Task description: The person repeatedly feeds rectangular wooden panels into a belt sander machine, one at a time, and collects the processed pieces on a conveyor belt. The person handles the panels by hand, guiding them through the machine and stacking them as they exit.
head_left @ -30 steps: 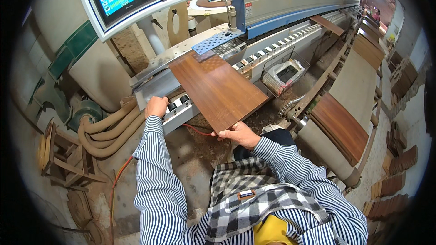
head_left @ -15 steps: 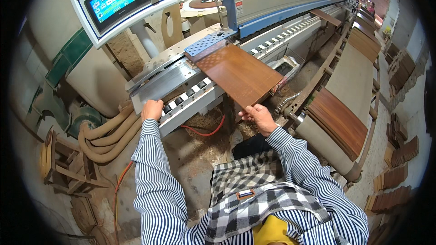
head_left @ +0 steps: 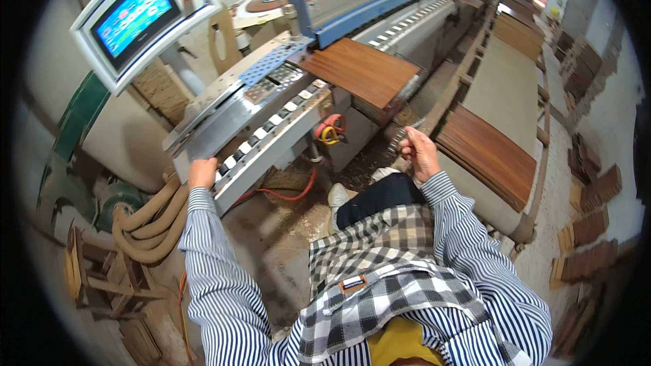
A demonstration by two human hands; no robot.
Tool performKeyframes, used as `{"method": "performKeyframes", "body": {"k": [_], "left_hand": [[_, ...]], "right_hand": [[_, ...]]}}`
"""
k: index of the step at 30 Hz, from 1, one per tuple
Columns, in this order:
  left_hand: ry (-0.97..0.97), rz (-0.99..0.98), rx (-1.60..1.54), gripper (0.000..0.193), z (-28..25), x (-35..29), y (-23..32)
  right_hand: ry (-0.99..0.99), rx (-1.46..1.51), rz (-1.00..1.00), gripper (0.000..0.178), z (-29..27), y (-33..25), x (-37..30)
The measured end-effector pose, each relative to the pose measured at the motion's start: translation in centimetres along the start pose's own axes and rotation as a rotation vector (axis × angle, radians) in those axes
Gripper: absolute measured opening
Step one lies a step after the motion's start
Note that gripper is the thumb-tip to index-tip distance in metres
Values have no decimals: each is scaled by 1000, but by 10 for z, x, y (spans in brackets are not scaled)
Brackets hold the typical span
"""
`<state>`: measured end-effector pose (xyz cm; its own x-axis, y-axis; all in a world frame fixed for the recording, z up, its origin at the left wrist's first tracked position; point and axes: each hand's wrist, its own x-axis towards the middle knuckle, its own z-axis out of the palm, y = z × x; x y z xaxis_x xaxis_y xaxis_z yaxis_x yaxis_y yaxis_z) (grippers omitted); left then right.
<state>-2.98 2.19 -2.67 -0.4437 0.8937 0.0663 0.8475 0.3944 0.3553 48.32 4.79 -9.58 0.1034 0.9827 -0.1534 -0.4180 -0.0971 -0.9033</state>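
Two striped sleeves, left hand (head_left: 202, 173) gripping ribbed metal conveyor edge (head_left: 227, 177), right hand (head_left: 420, 154) loosely curled, flat woodgrain panel (head_left: 361, 69).

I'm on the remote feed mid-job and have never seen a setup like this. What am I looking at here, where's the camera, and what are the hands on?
The single view comes from a fisheye camera on the person's head, looking down, so the straight edges bend and their striped sleeves enter from below. In front stands a long woodworking machine with a roller feed track and a touch-screen panel up on the left. A brown wood-grain panel lies flat on the track, apart from both hands. The left hand rests on the near end of the track's edge. The right hand is raised beside the machine, fingers curled; whether it holds anything is hard to tell. To the right are a long table with another brown panel on it, and stacks of small boards on the floor. Tan hoses curl at lower left.
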Motion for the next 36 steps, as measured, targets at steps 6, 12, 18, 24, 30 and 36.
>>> {"method": "performKeyframes", "body": {"k": [6,12,18,24,30,36], "left_hand": [[57,164,65,39,10,10,-27],[72,115,25,39,7,7,-16],[97,233,128,36,15,16,-31],[97,125,-3,38,10,8,-17],[98,211,68,40,11,10,-24],[87,67,8,38,9,7,-19]], "right_hand": [[574,-421,-385,58,-185,0,-68],[1133,-368,-284,57,-299,-38,-125],[1188,-521,-311,48,-288,-24,-115],[1046,6,-342,26,-280,11,-113],[484,267,-22,16,-232,25,-162],[341,358,152,27,-192,9,-149]]}}
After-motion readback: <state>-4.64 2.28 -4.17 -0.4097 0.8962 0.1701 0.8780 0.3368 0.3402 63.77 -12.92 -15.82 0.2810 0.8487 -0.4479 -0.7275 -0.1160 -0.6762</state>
